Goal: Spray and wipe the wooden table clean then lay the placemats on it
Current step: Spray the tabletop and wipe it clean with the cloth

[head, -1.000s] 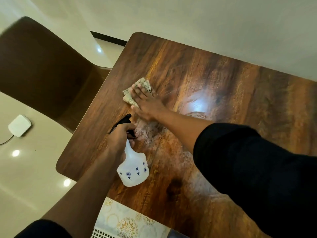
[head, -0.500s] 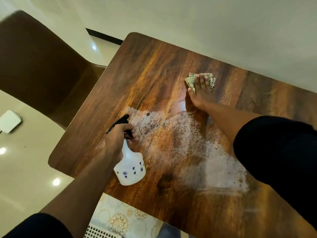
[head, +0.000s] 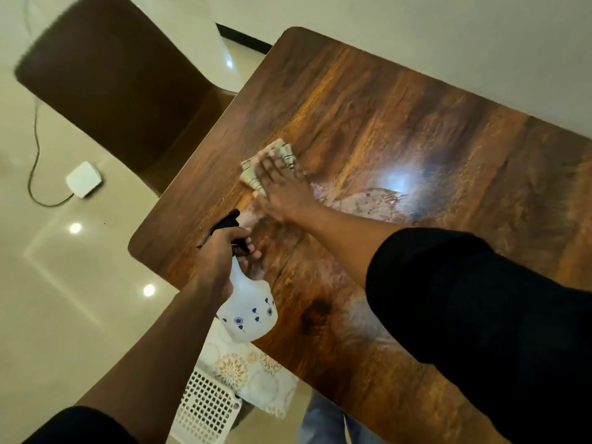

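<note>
Worktop (head: 416,129): dark wood grain, rounded corners, seen from above. A pale film of spray lies across its middle, from just right of the cloth toward the bright lamp glare, and another patch runs down toward the near edge.

Cloth (head: 253,174): folded, pale with a striped or checked print, lying flat on the worktop left of centre, near the left edge.

Right hand (head: 278,184): flat on the cloth, fingers straight and spread, pressing it to the wood. The hand is blurred, so the fingertips cannot be told apart cleanly. Black sleeve pushed up the forearm.

Bottle (head: 250,306): white plastic sprayer with small blue flower prints and a black trigger head, tilted, its base toward the near edge, held above the worktop's near-left part.

Left hand (head: 221,254): curled round the bottle's neck just under the trigger head, fingers wrapped to the far side. The two hands are near each other but apart.

Placemats (head: 243,370): white with gold round motifs, below the worktop's near edge, beside a white lattice basket (head: 205,411); whether they rest on it cannot be told.

Chair (head: 112,84): dark brown, at the worktop's left side.

Floor (head: 64,299): glossy cream tile; a small white box (head: 84,179) with a trailing cable lies on it.
</note>
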